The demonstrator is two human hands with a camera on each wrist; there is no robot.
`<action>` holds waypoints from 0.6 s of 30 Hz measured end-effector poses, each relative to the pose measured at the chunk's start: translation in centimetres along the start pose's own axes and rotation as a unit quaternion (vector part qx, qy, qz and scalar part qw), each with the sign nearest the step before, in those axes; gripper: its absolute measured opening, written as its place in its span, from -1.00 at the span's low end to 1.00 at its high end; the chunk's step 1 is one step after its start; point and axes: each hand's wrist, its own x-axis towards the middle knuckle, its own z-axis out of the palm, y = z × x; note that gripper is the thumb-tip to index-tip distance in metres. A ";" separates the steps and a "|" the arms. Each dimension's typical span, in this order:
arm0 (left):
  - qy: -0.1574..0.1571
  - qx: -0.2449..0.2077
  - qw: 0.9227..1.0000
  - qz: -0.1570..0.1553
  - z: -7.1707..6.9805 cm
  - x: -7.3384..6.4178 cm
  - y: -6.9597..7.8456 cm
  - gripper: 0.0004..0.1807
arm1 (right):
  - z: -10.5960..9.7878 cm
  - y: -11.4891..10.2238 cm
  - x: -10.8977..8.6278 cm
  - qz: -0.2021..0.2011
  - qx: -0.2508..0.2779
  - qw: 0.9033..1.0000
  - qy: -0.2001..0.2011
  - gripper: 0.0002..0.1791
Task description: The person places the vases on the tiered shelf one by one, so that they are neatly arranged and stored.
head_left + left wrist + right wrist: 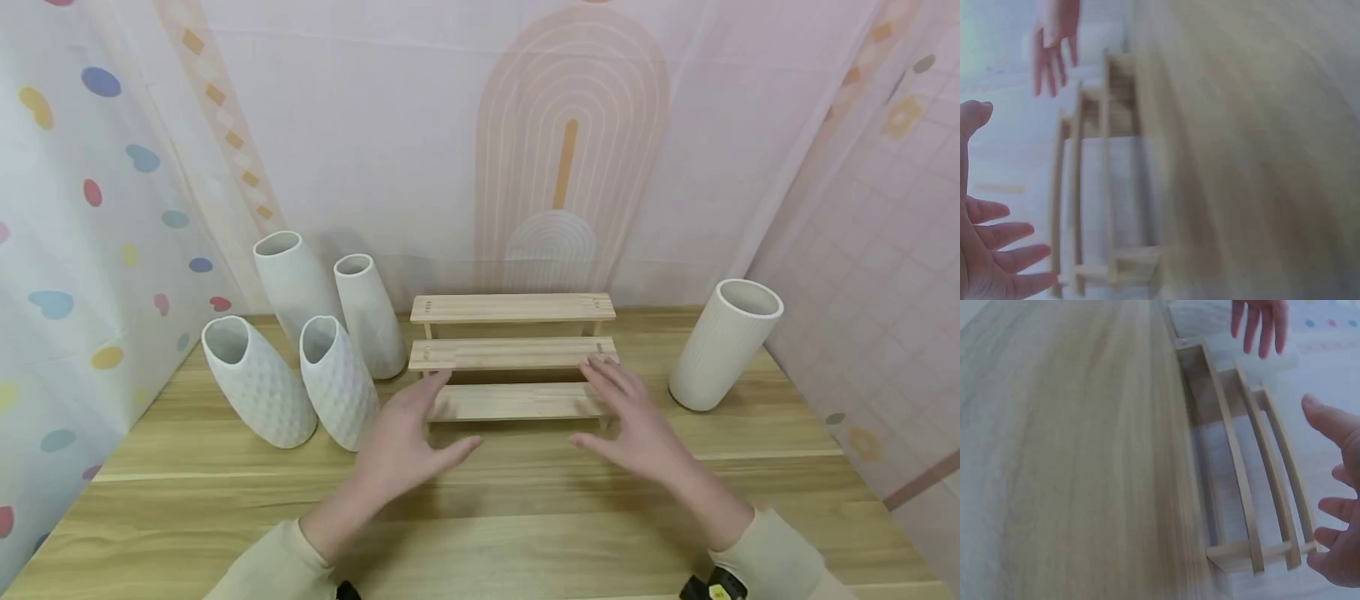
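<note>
**On the table, a rack set lengthwise from left to right**

Before me the rack stands upright toward the table's back, its long axis running crosswise. Its three steps face me, the lowest nearest, the highest by the back cloth. My left hand is at its left end, my right hand at its right; both have fingers stretched out and grip nothing. Whether a fingertip touches the rack, I cannot tell.

The table is wood-toned, its grain running the same way as the rack. Four white vases stand left of the rack, a ribbed vase right of it. A dotted cloth hangs on the left, a gridded cloth on the right; the back cloth bears a pale arch.
</note>
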 end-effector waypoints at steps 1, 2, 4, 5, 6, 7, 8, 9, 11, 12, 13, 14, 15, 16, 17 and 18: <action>0.011 -0.015 1.000 -0.002 -0.3 0.0 -0.1 -0.03 | -0.2 0.2 -0.1 0.004 0.018 1.000 0.009 0.03; 0.021 -0.027 0.999 -0.003 -0.7 0.0 -0.1 -0.06 | -0.3 0.3 -0.2 0.005 0.034 0.999 0.017 0.01; 0.042 -0.054 0.998 -0.009 -1.6 0.0 -0.3 -0.13 | -0.7 0.5 -0.4 0.014 0.061 0.998 0.031 -0.03; 0.049 -0.072 0.996 -0.013 -2.1 -0.1 -0.4 -0.16 | -1.0 0.7 -0.5 0.022 0.074 0.996 0.037 -0.06; 0.056 -0.088 0.994 -0.018 -2.6 -0.1 -0.5 -0.19 | -1.2 0.8 -0.6 0.033 0.086 0.995 0.040 -0.08; 0.062 -0.107 0.992 -0.021 -3.1 -0.2 -0.6 -0.22 | -1.4 0.8 -0.8 0.046 0.098 0.993 0.041 -0.10; 0.066 -0.127 0.989 -0.026 -3.6 -0.2 -0.7 -0.24 | -1.7 0.9 -0.9 0.059 0.111 0.991 0.043 -0.12; 0.068 -0.145 0.987 -0.031 -4.1 -0.3 -0.7 -0.25 | -1.9 1.0 -1.1 0.072 0.126 0.988 0.044 -0.14; 0.073 -0.175 0.981 -0.036 -5.2 -0.4 -0.8 -0.26 | -2.2 1.3 -1.3 0.091 0.155 0.983 0.047 -0.19; 0.077 -0.185 0.979 -0.036 -5.8 -0.4 -0.9 -0.27 | -2.3 1.4 -1.5 0.096 0.168 0.980 0.049 -0.21; 0.083 -0.193 0.977 -0.035 -6.3 -0.4 -0.9 -0.27 | -2.4 1.6 -1.6 0.097 0.180 0.977 0.052 -0.23; 0.090 -0.198 0.975 -0.034 -6.8 -0.5 -1.0 -0.27 | -2.5 1.8 -1.7 0.095 0.193 0.975 0.057 -0.24; 0.101 -0.200 0.974 -0.027 -7.3 -0.5 -1.0 -0.27 | -2.5 2.0 -1.8 0.090 0.207 0.972 0.060 -0.26; 0.112 -0.201 0.973 -0.022 -7.8 -0.5 -1.1 -0.27 | -2.5 2.2 -1.9 0.086 0.218 0.970 0.064 -0.28; 0.125 -0.204 0.971 -0.016 -8.3 -0.5 -1.2 -0.26 | -2.6 2.4 -2.0 0.083 0.229 0.968 0.066 -0.29; 0.138 -0.203 0.969 -0.010 -8.7 -0.5 -1.3 -0.26 | -2.6 2.6 -2.0 0.080 0.240 0.965 0.069 -0.30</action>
